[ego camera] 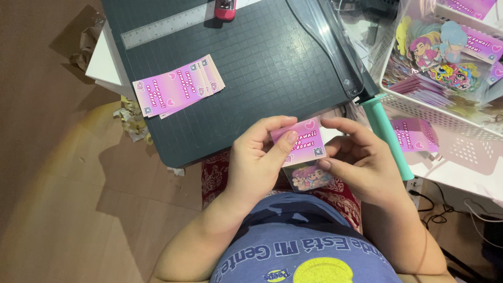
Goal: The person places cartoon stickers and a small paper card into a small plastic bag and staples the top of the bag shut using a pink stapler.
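Both of our hands meet just above our lap, nearest the lens. Our left hand (257,157) curls about the left side of a small clear packet (306,173), thumb laid across the pink header card (301,140) that caps the packet's top. Our right hand (361,162) closes on the right side, index and thumb pinching the card's upper right corner, the other fingers bent beneath. Neither hand is spread; both grip the same piece.

Progress, as we judge it: the card already sits on the packet, through whose clear lower part a cartoon sticker shows, so this piece looks nearly assembled, though we cannot tell whether the card is fastened. A fanned stack of matching pink cards (178,86) lies by the left edge of the dark cutting mat (262,63), which suggests several pieces remain. A white basket (445,112) at the right holds what seem finished packets.

The held packet hangs just off the mat's near edge, well apart from the card stack and from the red stapler (225,9) and clear ruler (165,25) at the far edge. The trimmer's teal handle (387,139) lies just beside our right hand.
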